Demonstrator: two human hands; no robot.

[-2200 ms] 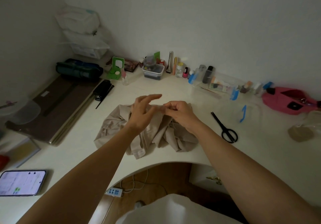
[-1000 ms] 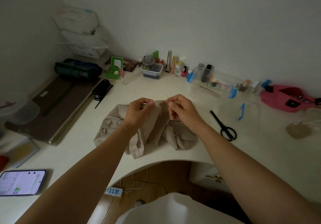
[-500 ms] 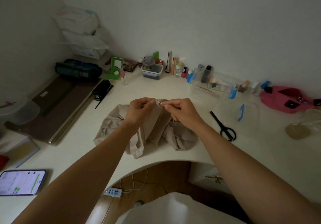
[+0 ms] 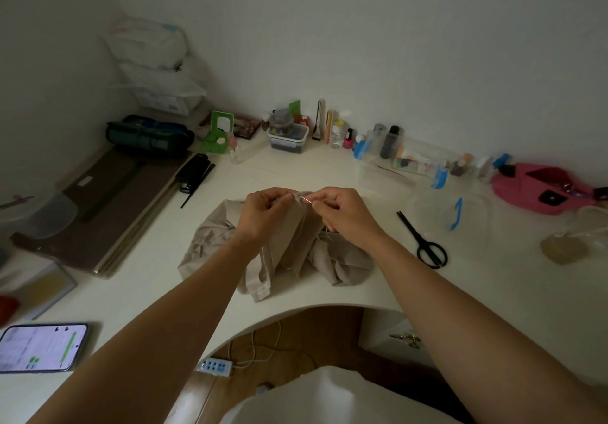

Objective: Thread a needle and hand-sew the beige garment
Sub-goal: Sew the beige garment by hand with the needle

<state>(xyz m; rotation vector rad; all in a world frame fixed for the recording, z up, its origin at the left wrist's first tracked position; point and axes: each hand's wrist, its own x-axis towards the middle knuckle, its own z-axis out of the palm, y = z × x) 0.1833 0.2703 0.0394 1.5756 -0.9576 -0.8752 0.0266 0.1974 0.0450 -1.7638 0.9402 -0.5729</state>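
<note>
Here the right hand (image 4: 345, 215) pinches the needle (image 4: 306, 199) while the left hand (image 4: 263, 215) grips the beige garment (image 4: 289, 246).

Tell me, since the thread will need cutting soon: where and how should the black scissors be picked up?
Take the black scissors by their loop handles, coming from the near edge of the white desk. They lie flat and closed, loops nearest that edge and blades pointing away toward the wall, so the loops should be reached first, clear of the blades.

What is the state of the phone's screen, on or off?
On: the phone has a lit screen showing text and green marks.
</note>
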